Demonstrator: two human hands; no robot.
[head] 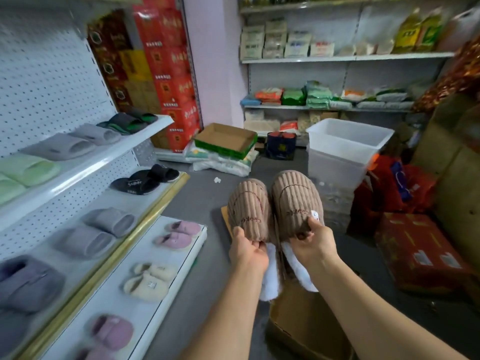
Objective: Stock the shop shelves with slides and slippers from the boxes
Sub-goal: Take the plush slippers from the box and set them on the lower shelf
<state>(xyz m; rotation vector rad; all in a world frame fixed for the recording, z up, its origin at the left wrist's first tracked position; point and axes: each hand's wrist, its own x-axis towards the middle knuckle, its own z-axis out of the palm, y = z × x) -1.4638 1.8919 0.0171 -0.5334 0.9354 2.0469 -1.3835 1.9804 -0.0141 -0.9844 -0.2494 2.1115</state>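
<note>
I hold a pair of brown ribbed slippers with white fleece lining in front of me, toes pointing away. My left hand [248, 252] grips the left slipper [248, 206] at its opening. My right hand [313, 240] pinches the right slipper [294, 196] at its opening, beside a small white tag. Below my arms an open cardboard box [304, 331] sits on the floor. The white shop shelves [145, 128] on the left carry slides and slippers: grey and green slides on top, black and grey ones in the middle, pink and cream fleece slippers [149, 281] on the bottom shelf.
A white plastic tub [345, 152] stands ahead on the right, red boxes [415, 253] and bags beside it. A shallow cardboard tray [226, 140] lies on sacks ahead. Red cartons are stacked behind the shelf. Goods fill the back shelves. Grey floor runs between.
</note>
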